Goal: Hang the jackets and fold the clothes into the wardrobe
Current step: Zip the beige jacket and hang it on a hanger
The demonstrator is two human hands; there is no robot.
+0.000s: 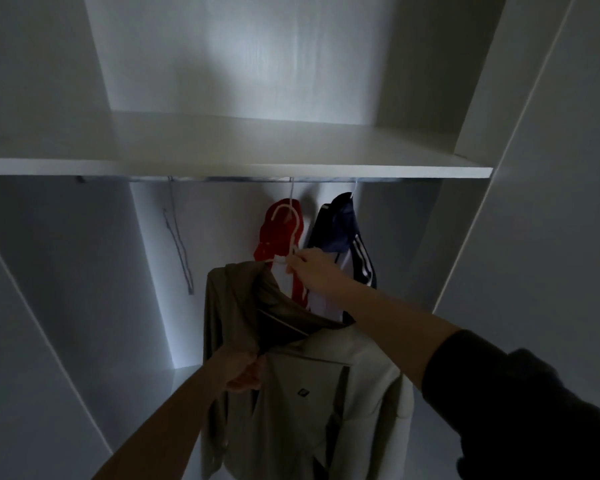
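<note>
Jacket (302, 417) hanger (280, 260) in outstretched right fingers (296, 263)

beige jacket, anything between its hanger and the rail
Nothing visible. The right hand holds the hanger below the rail, in front of the red jacket already hanging there; bare rail lies left of it, before the empty hanger.

Olive-beige jacket (309, 393), seemingly on hanger (295, 237)

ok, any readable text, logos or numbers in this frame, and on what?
No readable text anywhere.
The dark chest patch on the beige jacket: a logo or label, too small and blurred to read.
The navy jacket: white stripes only, no lettering visible.
</note>
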